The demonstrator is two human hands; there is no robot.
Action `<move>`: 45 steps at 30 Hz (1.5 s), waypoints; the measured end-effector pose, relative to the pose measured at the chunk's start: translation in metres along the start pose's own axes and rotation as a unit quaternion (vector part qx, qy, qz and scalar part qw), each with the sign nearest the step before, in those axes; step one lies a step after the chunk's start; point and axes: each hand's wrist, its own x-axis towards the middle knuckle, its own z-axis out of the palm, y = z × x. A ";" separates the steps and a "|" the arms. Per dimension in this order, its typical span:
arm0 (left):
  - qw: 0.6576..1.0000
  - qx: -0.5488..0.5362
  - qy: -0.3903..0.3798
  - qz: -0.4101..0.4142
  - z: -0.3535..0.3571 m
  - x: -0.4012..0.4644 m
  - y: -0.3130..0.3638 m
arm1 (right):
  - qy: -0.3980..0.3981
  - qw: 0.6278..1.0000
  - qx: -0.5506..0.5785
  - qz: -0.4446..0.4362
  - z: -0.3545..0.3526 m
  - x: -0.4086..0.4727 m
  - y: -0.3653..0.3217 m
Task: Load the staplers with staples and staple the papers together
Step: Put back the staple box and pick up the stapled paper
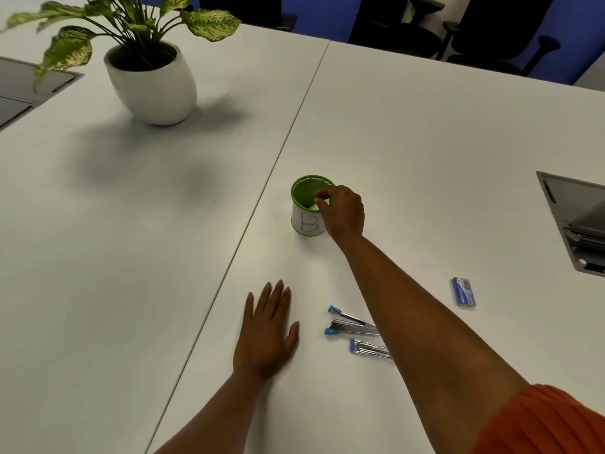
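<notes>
A green cup (306, 221) with a white label marked "B" stands mid-table. My right hand (343, 211) reaches over its right rim, thumb and forefinger curled together at the rim as if pinching it; what lies inside the cup is unclear. My left hand (266, 332) lies flat on the table, fingers straight. A silver stapler with light-blue ends (350, 326) lies swung open beside my right forearm. A second stapler with a purple end (368, 348) lies just below it, partly hidden by the forearm. A small blue staple box (463, 291) sits to the right.
A potted plant in a white pot (154, 83) stands at the back left. Grey cable hatches are set into the table at the left edge (29, 86) and the right edge (576, 221). Black office chairs (458, 31) line the far side.
</notes>
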 end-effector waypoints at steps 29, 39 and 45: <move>0.999 -0.034 -0.012 -0.008 -0.005 -0.001 -0.002 | 0.079 0.953 -0.184 0.226 -0.111 -0.105 0.207; 0.999 -0.024 -0.018 -0.015 -0.001 0.004 -0.004 | 0.127 0.972 -0.086 0.176 -0.120 -0.130 0.206; 0.994 -0.025 -0.097 -0.033 -0.015 0.010 0.000 | 0.142 0.986 0.023 0.079 -0.128 -0.142 0.183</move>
